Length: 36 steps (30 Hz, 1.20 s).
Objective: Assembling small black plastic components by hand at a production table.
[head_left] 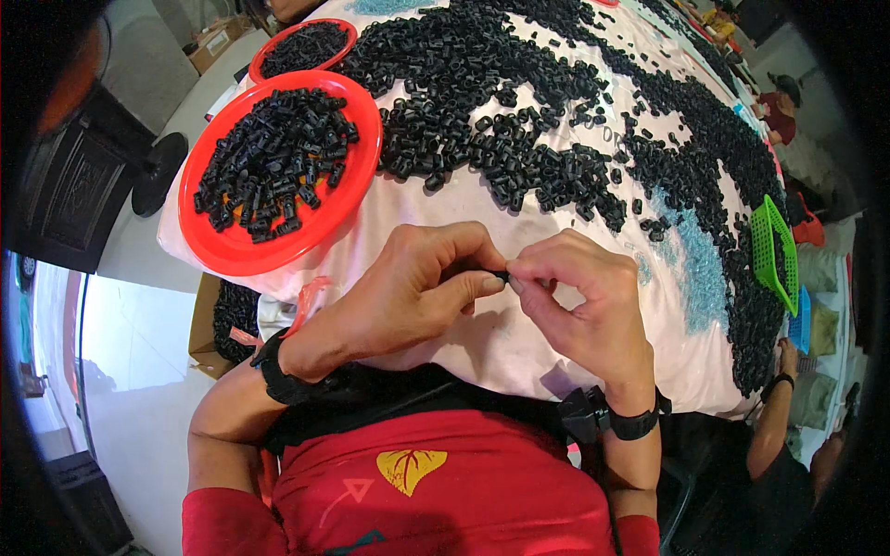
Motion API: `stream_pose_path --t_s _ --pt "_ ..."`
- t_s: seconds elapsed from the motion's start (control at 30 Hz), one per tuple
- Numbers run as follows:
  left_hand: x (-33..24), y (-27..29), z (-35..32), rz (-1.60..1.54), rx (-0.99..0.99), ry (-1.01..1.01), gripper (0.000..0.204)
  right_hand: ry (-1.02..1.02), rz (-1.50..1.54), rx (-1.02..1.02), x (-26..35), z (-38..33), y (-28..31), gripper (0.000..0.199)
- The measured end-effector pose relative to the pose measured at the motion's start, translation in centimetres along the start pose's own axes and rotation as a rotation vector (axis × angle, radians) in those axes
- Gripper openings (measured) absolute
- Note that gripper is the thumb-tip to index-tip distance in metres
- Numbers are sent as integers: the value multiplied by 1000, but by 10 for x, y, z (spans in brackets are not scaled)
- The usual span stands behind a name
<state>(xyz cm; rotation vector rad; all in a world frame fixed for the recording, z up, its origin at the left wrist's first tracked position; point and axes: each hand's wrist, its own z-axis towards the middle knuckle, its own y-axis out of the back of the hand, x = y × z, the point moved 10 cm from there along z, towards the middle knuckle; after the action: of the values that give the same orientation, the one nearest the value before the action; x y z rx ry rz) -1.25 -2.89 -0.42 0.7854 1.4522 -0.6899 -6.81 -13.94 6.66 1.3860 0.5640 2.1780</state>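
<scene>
My left hand (417,283) pinches a small black plastic piece (502,275) between thumb and forefinger, over the near edge of the cloth-covered table. Only a sliver of that piece shows. The fingertips of my right hand (593,292) are closed together right against its end; whether they grip the piece itself or something tiny is hidden. Left of my hands, a round red plastic tray (199,243) carries a mound of short black plastic parts (269,157). More loose black parts (464,139) lie heaped beyond my hands on the pale cloth (491,343).
A second red tray (348,32) stands farther back. Small pale-blue pieces (700,269) lie scattered at the right, near a green basket (771,255). A cardboard box (206,324) sits below the table's left edge. Another person's arm (774,417) reaches in at the right.
</scene>
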Motion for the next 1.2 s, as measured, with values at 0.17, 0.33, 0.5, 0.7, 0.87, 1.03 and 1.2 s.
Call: stream_pose_path --t_s 0.17,0.33,0.5,0.7,0.87,1.03,1.2 --pt "10 -2 2 -151 -91 76 13 16 -28 -80 -3 0 1 16" --pt "25 -7 12 -407 -78 93 22 5 -104 -93 -5 3 3 22" --pt "22 -10 25 -477 10 87 29 66 -204 -121 6 3 8 35" --pt "21 -21 33 -441 73 188 28 101 -264 -163 6 0 16 45" --pt "29 -18 31 -557 59 162 26 46 -256 -136 4 1 14 46" --pt "22 -22 28 -611 64 231 23 128 -216 -135 3 4 12 46" --pt "25 -24 24 -640 105 223 31 129 -223 -125 1 2 10 45"
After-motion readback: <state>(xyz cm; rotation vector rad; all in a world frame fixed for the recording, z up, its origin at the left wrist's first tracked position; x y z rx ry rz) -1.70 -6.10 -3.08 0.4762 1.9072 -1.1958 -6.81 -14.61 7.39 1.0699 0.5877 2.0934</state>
